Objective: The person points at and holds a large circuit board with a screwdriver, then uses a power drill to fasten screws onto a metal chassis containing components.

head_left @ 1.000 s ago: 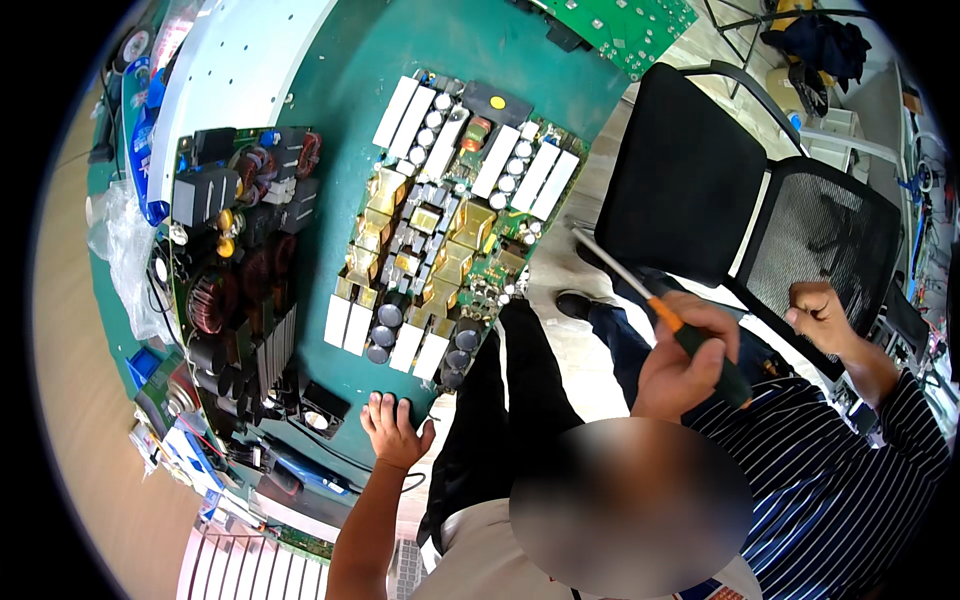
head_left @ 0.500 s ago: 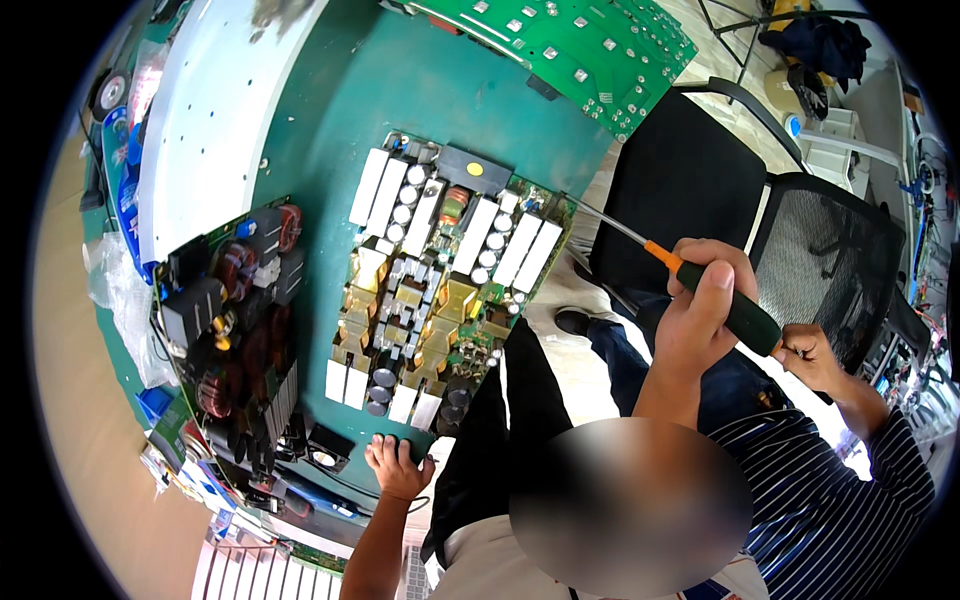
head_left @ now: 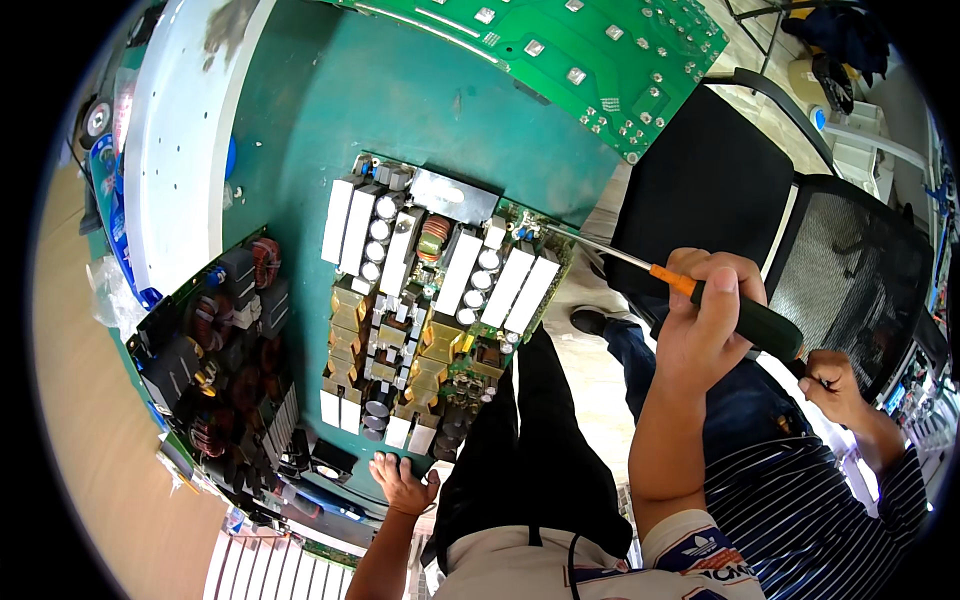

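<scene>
My right hand grips a screwdriver with a dark green and orange handle; its long metal tip is at the upper right corner of a populated circuit board, whether touching I cannot tell. The board has white bars, round capacitors and yellow-wrapped parts, and lies on a green-topped bench. My left hand has its fingers spread on the bench's near edge, just below the board, holding nothing.
A dark component board and white perforated panel lie left. A bare green board is at the back. Beside a black chair, a co-worker in a striped shirt holds a hand near the screwdriver's handle.
The screwdriver tip has moved from beside the board to its upper right corner. The whole view has shifted, showing more of the back board. My left hand stays at the bench edge.
</scene>
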Demonstrator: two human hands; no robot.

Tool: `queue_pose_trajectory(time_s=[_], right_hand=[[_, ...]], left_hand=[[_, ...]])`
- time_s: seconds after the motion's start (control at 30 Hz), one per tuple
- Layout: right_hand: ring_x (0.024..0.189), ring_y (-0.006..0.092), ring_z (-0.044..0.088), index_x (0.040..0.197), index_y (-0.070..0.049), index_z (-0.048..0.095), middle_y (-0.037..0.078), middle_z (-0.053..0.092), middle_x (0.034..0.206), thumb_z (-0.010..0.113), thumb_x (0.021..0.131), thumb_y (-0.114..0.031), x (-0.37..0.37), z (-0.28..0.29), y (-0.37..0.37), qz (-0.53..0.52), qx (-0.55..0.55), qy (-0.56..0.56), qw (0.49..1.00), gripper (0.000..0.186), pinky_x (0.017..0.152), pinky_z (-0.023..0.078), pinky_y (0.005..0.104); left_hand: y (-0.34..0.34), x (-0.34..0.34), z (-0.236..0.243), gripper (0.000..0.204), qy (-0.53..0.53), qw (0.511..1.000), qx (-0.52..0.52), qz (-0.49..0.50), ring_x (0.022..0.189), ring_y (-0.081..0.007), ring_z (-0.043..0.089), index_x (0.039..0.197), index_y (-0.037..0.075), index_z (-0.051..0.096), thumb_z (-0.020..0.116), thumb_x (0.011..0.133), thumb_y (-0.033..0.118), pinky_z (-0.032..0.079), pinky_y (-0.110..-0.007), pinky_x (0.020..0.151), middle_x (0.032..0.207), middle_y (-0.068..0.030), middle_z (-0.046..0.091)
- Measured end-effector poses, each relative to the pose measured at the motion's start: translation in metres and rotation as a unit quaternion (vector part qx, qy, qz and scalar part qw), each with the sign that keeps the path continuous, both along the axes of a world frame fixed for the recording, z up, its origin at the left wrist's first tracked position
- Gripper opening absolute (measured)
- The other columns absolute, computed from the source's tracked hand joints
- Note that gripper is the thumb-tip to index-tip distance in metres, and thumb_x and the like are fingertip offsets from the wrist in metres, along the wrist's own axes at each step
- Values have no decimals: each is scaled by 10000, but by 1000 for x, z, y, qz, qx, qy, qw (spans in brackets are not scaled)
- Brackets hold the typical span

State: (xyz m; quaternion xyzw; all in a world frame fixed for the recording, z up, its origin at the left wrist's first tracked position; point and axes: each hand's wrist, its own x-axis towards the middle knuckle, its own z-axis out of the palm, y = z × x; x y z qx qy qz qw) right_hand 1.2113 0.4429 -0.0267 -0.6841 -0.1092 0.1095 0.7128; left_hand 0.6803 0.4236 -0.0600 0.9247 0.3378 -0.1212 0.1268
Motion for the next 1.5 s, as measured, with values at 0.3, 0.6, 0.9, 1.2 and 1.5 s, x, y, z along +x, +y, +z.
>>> queue_pose_trajectory(time_s=[0.3, 0.6, 0.9, 1.2, 1.5], right_hand=[[563, 141, 507, 821, 17, 547, 96, 560, 678, 563, 934, -179, -11, -1, 1, -31, 41, 49, 997, 228, 528, 394, 244], [524, 136, 473, 862, 13, 530, 75, 518, 647, 511, 953, -163, -18, 3, 15, 57, -29, -32, 997, 199, 591, 403, 316], [537, 105, 488, 858, 29, 563, 97, 564, 695, 538, 959, -174, -11, 4, 10, -1, 6, 82, 997, 228, 561, 422, 250], [493, 89, 433, 776, 11, 568, 71, 548, 632, 546, 920, -168, 11, 16, -11, -39, -26, 3, 999, 231, 502, 372, 228], [489, 86, 431, 777, 21, 577, 53, 528, 630, 551, 921, -139, 15, 5, -10, -17, 14, 11, 1000, 216, 510, 380, 230]], left_hand=[[-3, -5, -1, 644, 4, 1000, -19, 2, 1244, -558, 326, 1219, -15, 400, 648, 787, 393, 211, -728, 1002, 1262, -279, 368], [1, 6, 2, 589, 10, 1000, -13, 9, 1160, -533, 386, 1143, -1, 445, 644, 767, 407, 256, -704, 963, 1147, -256, 424], [1, 5, 0, 558, -3, 1000, -14, 7, 1147, -530, 389, 1108, -2, 464, 646, 751, 387, 250, -707, 971, 1130, -259, 435], [1, 0, -1, 641, -8, 1000, -14, -5, 1220, -553, 332, 1215, -19, 397, 651, 764, 360, 220, -724, 994, 1240, -278, 376], [-5, -11, -5, 713, -12, 1000, -13, -10, 1288, -576, 273, 1289, -32, 353, 661, 774, 354, 188, -738, 1016, 1337, -295, 321]])
